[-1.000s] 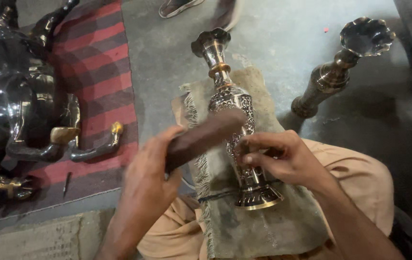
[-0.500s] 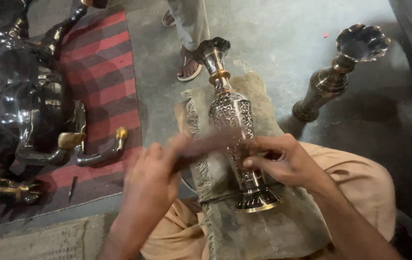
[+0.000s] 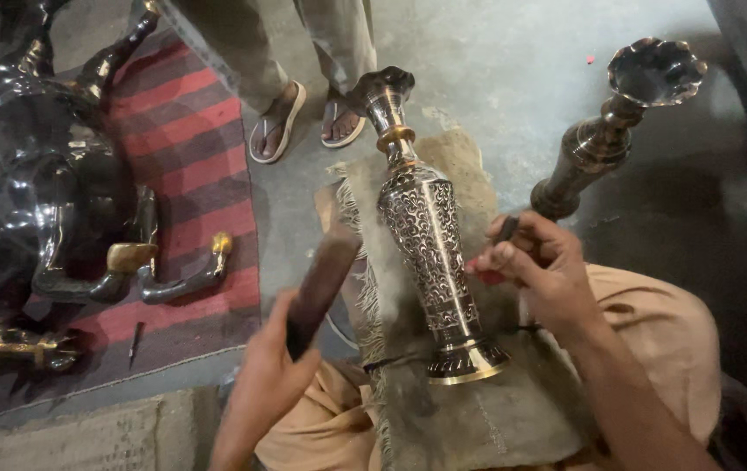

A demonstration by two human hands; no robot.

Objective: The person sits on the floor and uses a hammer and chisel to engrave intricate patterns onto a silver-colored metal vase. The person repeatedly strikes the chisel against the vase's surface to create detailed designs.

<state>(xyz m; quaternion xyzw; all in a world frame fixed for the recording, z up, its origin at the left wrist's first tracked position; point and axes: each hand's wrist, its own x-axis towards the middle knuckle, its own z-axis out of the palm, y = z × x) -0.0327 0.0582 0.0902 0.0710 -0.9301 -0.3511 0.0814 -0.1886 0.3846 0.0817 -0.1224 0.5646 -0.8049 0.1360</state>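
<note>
Left hand [image 3: 264,384] gripped a mallet [image 3: 319,288]; right hand [image 3: 539,270] pinched a punch [image 3: 504,231]. Between them the vase [image 3: 430,253] lay on cloth [image 3: 513,419] over concrete floor [image 3: 513,78], striped rug [image 3: 190,148] left

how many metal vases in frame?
2. An engraved vase lies on the cloth between left hand and right hand; a darker vase stands upper right. Others may be hidden.

I see the left hand [image 3: 264,384] gripping a dark wooden block [image 3: 321,283], raised just beside the engraved metal vase [image 3: 430,253]. The vase lies on a grey cloth [image 3: 513,419]. The right hand [image 3: 535,270] holds a small tool [image 3: 504,231] against the vase's side.
</note>
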